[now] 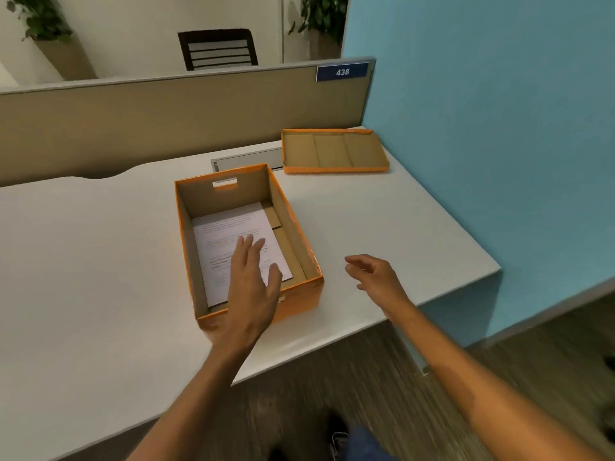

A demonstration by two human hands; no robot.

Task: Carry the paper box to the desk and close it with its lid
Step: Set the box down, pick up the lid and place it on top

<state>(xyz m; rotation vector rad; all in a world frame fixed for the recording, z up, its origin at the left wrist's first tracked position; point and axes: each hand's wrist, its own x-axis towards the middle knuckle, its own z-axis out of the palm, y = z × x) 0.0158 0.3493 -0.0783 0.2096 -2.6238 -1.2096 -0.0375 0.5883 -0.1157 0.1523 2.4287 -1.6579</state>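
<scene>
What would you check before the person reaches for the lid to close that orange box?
1. Orange paper box resting on the desk: ok.
2. Printed sheets lying flat below the box rim: ok.
3. Lid within sight, open side up near the blue wall: ok, though it needs flipping.
4. Right hand empty and open, free to fetch the lid: ok.
5. Left hand clear of the box opening: not ok, it hangs over the sheets.
6. Lid matching the box: cannot tell.

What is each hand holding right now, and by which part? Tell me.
Nothing is held. The left hand hovers open over the paper box; the right hand is open above the desk. The lid lies untouched.
</scene>
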